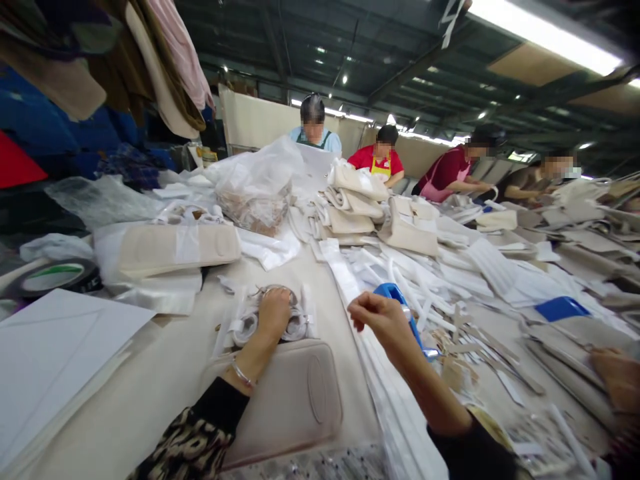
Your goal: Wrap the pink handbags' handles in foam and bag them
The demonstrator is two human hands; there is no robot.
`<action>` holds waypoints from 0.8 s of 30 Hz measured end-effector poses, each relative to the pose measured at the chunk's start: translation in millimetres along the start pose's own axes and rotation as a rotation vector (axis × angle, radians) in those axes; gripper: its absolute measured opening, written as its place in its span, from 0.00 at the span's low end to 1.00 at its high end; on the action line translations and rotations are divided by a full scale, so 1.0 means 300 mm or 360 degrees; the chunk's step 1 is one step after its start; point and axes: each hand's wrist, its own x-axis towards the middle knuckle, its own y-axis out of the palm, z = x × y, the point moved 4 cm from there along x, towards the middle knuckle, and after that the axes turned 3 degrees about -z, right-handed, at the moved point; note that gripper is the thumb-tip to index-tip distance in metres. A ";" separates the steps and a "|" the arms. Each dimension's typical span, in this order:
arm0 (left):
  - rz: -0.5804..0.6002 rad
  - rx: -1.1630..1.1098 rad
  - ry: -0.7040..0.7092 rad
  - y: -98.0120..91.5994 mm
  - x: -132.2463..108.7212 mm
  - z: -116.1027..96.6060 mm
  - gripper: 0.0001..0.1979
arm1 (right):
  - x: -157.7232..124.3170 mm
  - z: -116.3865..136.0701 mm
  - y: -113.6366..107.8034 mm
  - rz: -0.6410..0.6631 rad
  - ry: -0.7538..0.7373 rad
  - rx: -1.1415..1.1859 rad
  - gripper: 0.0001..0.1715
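My left hand (pixel 274 312) is closed over coiled straps (pixel 297 327) wrapped in clear film. They lie at the far edge of a flat beige bag (pixel 287 400), which has an oval stitched outline near its right side. Beside a blue tape dispenser (pixel 391 291) hangs my right hand (pixel 383 319), its thumb and fingers pinched together; whatever is between them, if anything, is too small to name. Under my right forearm runs a stack of long white strips (pixel 395 400).
At left lie white sheets (pixel 60 360), a black tape roll (pixel 55 277) and a wrapped beige bag (pixel 180 247). Folded bags (pixel 355 207) are piled ahead. A second blue dispenser (pixel 563 308) is at right. Several co-workers sit beyond; another person's hand (pixel 617 377) is at the right edge.
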 end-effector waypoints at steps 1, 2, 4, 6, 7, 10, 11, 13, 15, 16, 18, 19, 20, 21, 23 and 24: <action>0.0000 0.0000 -0.0004 -0.003 -0.001 0.000 0.16 | 0.090 -0.070 0.002 -0.0145 0.0088 -0.0438 0.25; 0.0000 0.0000 -0.0015 -0.006 -0.002 0.001 0.16 | 0.175 -0.131 0.011 -0.0224 0.0108 -0.0607 0.24; 0.0006 -0.0001 -0.0058 -0.009 -0.001 0.006 0.16 | 0.320 -0.224 0.040 -0.0332 0.0091 -0.0847 0.18; 0.0019 0.0000 -0.0117 -0.010 0.000 0.012 0.17 | 0.424 -0.274 0.088 -0.0389 0.0028 -0.0998 0.12; 0.0026 0.0001 -0.0141 -0.010 0.001 0.015 0.17 | 0.463 -0.286 0.116 -0.0410 -0.0004 -0.1078 0.12; 0.0035 0.0018 -0.0178 -0.008 0.005 0.020 0.17 | 0.553 -0.293 0.203 -0.0435 -0.0090 -0.1271 0.19; 0.0035 0.0029 -0.0182 -0.007 0.006 0.022 0.17 | 0.578 -0.293 0.227 -0.0432 -0.0113 -0.1320 0.21; 0.0040 0.0059 -0.0184 -0.002 0.009 0.025 0.17 | 0.626 -0.296 0.262 -0.0409 -0.0145 -0.1400 0.20; 0.0057 0.0088 -0.0170 0.005 0.010 0.027 0.16 | 0.665 -0.307 0.280 -0.0358 -0.0157 -0.1455 0.16; 0.0067 0.0096 -0.0155 0.009 0.009 0.028 0.16 | 0.681 -0.314 0.284 -0.0328 -0.0155 -0.1474 0.15; 0.0099 0.0126 -0.0085 0.017 0.005 0.028 0.16 | 0.703 -0.329 0.285 -0.0279 -0.0132 -0.1491 0.17; 0.0117 0.0151 -0.0036 0.021 0.003 0.027 0.16 | 0.710 -0.335 0.284 -0.0267 -0.0110 -0.1488 0.18; 0.0135 0.0176 0.0011 0.025 -0.001 0.025 0.16 | 0.715 -0.340 0.280 -0.0267 -0.0077 -0.1479 0.18; 0.0151 0.0198 0.0052 0.028 -0.004 0.023 0.16 | 0.718 -0.344 0.275 -0.0277 -0.0035 -0.1463 0.18; 0.0159 0.0226 0.0092 0.030 -0.009 0.022 0.16 | 0.722 -0.349 0.258 -0.0317 0.0072 -0.1407 0.15; 0.0146 0.0231 0.0088 0.029 -0.011 0.022 0.16 | 0.723 -0.350 0.245 -0.0338 0.0131 -0.1365 0.13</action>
